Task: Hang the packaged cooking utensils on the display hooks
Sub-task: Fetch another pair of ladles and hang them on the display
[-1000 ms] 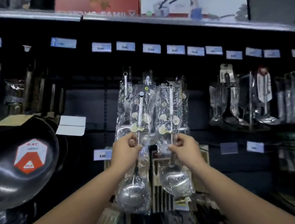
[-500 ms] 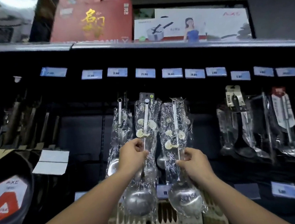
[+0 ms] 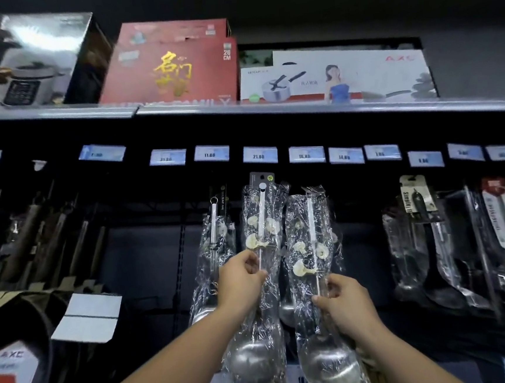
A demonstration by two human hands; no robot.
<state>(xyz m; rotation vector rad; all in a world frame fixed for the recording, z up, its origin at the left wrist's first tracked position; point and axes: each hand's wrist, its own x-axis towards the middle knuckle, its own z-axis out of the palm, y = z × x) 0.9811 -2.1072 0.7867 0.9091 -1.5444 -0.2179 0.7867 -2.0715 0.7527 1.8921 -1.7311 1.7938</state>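
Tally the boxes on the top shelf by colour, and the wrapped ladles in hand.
Black box: 1
Red boxes: 2, stacked
White box: 1
Wrapped ladles: 2, in left hand and right hand
Total: 6
Blurred far-left edge not counted.

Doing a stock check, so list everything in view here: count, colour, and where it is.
left ladle: one, steel in clear wrap, centre
right ladle: one, steel in clear wrap, beside it
hung utensils: several, steel and black, hanging at right
price tags: about eleven, blue-white, rail under top shelf
boxes: at least three, black, red, white, top shelf
pan: one, black, lower left
left hand: one, pinches left ladle's handle
right hand: one, pinches right ladle's handle
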